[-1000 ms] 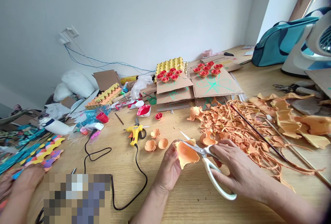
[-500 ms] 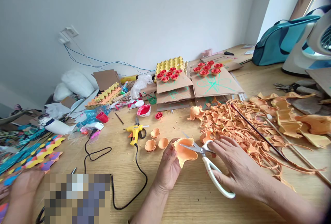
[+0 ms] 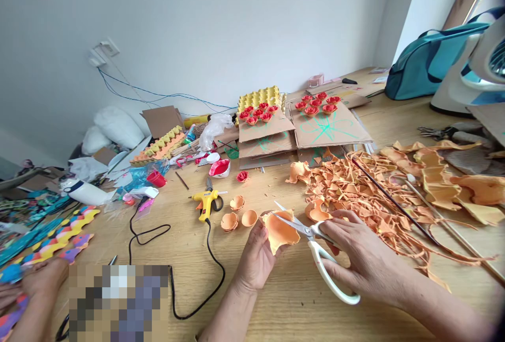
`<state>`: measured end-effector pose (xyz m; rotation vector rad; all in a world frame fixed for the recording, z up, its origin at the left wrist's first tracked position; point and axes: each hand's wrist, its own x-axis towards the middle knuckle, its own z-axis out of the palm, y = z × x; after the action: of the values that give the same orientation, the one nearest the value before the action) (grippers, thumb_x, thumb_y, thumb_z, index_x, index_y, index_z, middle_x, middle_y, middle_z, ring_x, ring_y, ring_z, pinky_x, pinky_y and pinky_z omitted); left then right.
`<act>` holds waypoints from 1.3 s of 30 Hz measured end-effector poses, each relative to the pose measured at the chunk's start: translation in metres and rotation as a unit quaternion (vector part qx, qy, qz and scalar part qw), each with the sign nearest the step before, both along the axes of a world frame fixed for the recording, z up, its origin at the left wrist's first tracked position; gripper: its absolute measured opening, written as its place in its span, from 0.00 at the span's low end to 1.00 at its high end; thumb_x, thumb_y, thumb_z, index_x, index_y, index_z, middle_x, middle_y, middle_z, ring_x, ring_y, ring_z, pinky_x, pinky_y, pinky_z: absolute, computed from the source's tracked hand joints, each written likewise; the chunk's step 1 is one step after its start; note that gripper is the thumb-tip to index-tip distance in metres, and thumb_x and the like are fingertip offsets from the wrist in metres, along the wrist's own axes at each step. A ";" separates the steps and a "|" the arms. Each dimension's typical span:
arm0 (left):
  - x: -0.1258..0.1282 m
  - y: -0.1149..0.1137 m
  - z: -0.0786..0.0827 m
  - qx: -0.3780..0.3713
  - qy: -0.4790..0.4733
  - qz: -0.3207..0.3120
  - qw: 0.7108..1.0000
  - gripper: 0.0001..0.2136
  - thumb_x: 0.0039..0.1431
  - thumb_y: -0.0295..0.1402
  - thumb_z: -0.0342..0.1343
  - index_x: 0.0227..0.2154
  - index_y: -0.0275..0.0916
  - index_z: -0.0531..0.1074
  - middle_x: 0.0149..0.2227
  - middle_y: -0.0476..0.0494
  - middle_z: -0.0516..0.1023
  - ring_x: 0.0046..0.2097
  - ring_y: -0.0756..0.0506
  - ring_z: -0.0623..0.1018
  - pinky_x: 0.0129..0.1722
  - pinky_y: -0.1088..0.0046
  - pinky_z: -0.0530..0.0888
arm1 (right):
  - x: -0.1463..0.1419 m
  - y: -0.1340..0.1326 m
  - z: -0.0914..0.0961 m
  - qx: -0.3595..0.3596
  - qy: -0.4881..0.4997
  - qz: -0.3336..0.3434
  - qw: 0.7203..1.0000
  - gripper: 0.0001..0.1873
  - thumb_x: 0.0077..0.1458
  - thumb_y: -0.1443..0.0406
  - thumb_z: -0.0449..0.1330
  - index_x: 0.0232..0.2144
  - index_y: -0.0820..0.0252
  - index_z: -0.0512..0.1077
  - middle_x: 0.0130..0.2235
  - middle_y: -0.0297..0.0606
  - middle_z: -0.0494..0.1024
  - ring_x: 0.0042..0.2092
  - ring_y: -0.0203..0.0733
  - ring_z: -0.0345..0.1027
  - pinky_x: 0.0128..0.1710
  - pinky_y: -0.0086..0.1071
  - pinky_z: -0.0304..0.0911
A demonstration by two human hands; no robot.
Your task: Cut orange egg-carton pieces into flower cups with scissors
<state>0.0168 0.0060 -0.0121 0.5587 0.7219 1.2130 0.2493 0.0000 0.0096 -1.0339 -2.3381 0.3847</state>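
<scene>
Between the thumb and fingers of my left hand [image 3: 255, 258] is an orange egg-carton cup [image 3: 283, 232] with a ragged, pointed rim, its hollow facing up. My right hand [image 3: 361, 258] grips white-handled scissors [image 3: 333, 273], thumb in the lower loop. The parted blades reach across the cup's upper rim, one above the edge and one inside the hollow. Just left of the cup, trimmed orange cups [image 3: 230, 221] sit on the wooden table, some of them stacked. Behind my right hand lies a pile of orange carton scraps [image 3: 347, 187].
A yellow glue gun [image 3: 205, 205] with a black cord lies left of the cups. Red paper flowers [image 3: 258, 113] stand on cardboard sheets [image 3: 331, 126] at the back. Another person's hand [image 3: 45, 276] touches painted carton strips at far left. A teal bag [image 3: 430, 63] stands back right.
The scissors have shifted slightly, and their blades sit a little higher over the cup's rim. The cup is tilted slightly differently. At far left, the other person's hand has moved on the painted strips.
</scene>
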 end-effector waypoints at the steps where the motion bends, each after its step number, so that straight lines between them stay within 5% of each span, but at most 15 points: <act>1: 0.000 0.000 -0.001 -0.004 0.000 0.003 1.000 0.18 0.53 0.37 0.66 0.46 0.40 0.74 0.52 0.40 0.77 0.53 0.40 0.75 0.44 0.66 0.77 | 0.000 0.000 0.001 0.001 0.002 0.004 1.000 0.11 0.62 0.60 0.57 0.30 0.56 0.60 0.28 0.30 0.68 0.31 0.39 0.64 0.48 0.45 0.56; 19: 0.006 -0.002 0.012 0.048 0.017 -0.018 0.999 0.16 0.53 0.38 0.66 0.43 0.40 0.76 0.48 0.42 0.80 0.48 0.43 0.77 0.41 0.71 0.77 | -0.001 0.000 0.002 -0.018 -0.014 -0.011 1.000 0.11 0.59 0.61 0.59 0.31 0.54 0.58 0.30 0.30 0.69 0.32 0.41 0.64 0.50 0.48 0.55; 30: -0.001 0.001 -0.002 -0.015 0.004 0.013 1.000 0.18 0.52 0.37 0.66 0.46 0.42 0.74 0.53 0.42 0.77 0.56 0.38 0.73 0.45 0.65 0.76 | -0.001 -0.001 0.003 -0.013 -0.013 0.013 1.000 0.11 0.65 0.60 0.52 0.30 0.55 0.58 0.29 0.33 0.70 0.32 0.40 0.65 0.46 0.44 0.58; 39: 0.008 -0.002 0.021 0.060 0.056 -0.031 0.996 0.16 0.49 0.40 0.68 0.40 0.40 0.77 0.41 0.43 0.81 0.47 0.41 0.78 0.45 0.70 0.74 | 0.000 0.001 0.001 -0.001 -0.018 -0.006 1.000 0.10 0.59 0.61 0.58 0.32 0.55 0.59 0.32 0.33 0.70 0.34 0.42 0.65 0.47 0.45 0.56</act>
<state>0.0249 0.0040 0.0085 0.7484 0.7244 1.1793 0.2492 0.0011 0.0107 -1.0638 -2.3630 0.3676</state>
